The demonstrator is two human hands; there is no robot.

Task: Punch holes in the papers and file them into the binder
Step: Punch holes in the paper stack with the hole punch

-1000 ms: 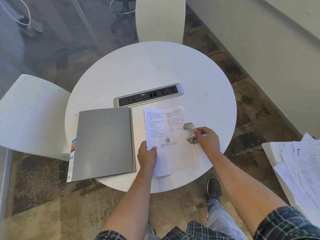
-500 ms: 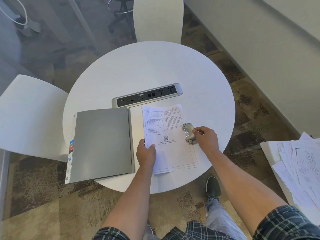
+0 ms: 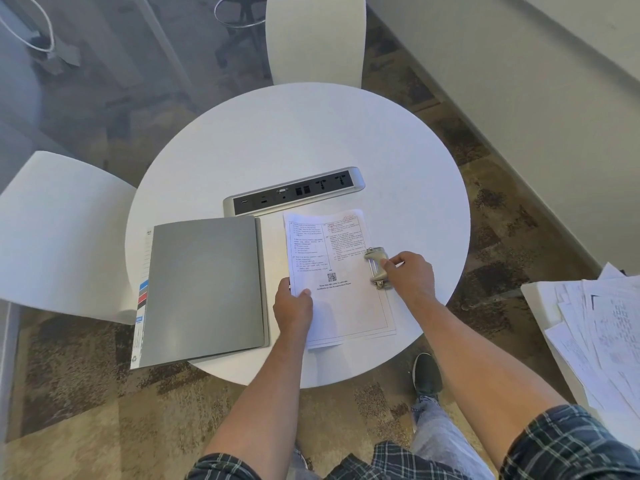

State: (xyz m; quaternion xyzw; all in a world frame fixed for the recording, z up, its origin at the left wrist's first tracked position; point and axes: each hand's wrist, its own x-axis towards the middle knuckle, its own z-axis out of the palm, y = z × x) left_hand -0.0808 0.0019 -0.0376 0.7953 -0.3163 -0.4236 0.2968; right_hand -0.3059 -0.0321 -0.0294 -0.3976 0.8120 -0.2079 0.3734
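A thin stack of printed papers (image 3: 332, 271) lies on the round white table (image 3: 311, 140), right of a closed grey binder (image 3: 204, 289). My left hand (image 3: 293, 306) pinches the stack's left edge near the lower corner. A small metal hole punch (image 3: 376, 266) sits over the stack's right edge. My right hand (image 3: 410, 273) grips the punch from the right side, fingers curled on it.
A silver power socket strip (image 3: 294, 195) lies just behind the papers. White chairs stand at the left (image 3: 59, 230) and far side (image 3: 315, 36). A messy pile of loose sheets (image 3: 602, 337) rests on a surface at the right. My shoe (image 3: 426, 374) shows below the table edge.
Both hands keep their hold on the papers and the punch. The view has shifted slightly; nothing else has visibly moved.
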